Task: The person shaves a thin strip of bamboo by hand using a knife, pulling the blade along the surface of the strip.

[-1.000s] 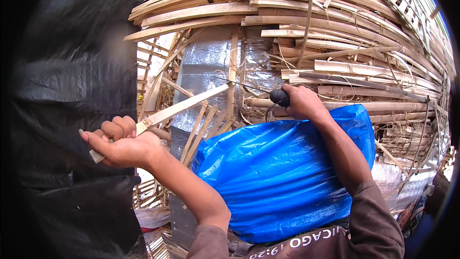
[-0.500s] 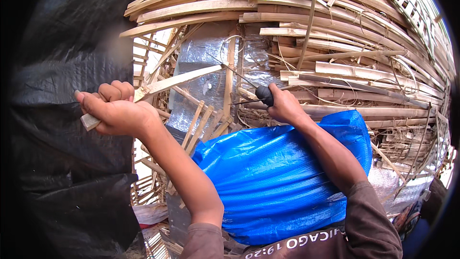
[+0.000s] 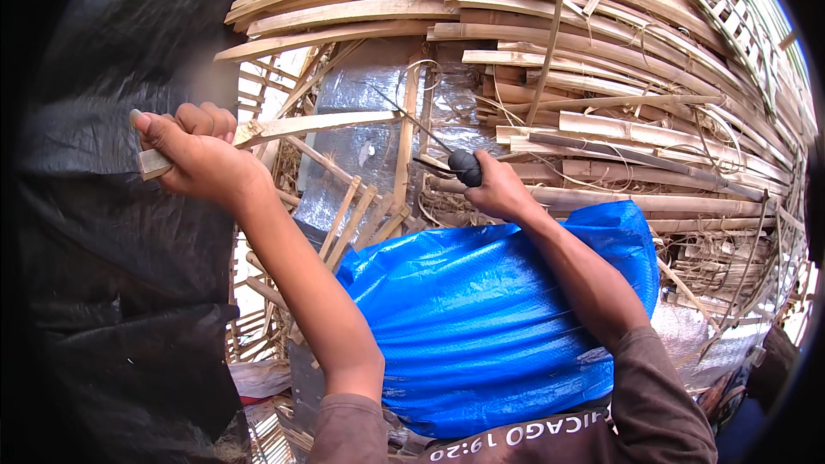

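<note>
My left hand (image 3: 198, 150) is closed around a pale bamboo slat (image 3: 335, 123), whose butt end sticks out below the thumb. The slat lies nearly level, and its thin far end reaches to the right near the blade. In my right hand (image 3: 503, 189) is a knife (image 3: 465, 168) with a rounded black handle. Its thin dark blade slants up and left across the slat's tip; whether they touch I cannot tell. A second dark strip juts left from the handle. A blue tarp (image 3: 498, 309) covers my lap beneath both forearms.
Long split bamboo pieces (image 3: 619, 125) are stacked at the far right. Black plastic sheeting (image 3: 120, 275) hangs along the left. Short slats (image 3: 348, 215) stand beside the tarp, and silvery sheeting (image 3: 348, 150) lies beyond them. A thin upright stick (image 3: 550, 34) crosses the stack.
My left hand has risen slightly, bringing the slat closer to level. My right hand and the knife have shifted a little to the left.
</note>
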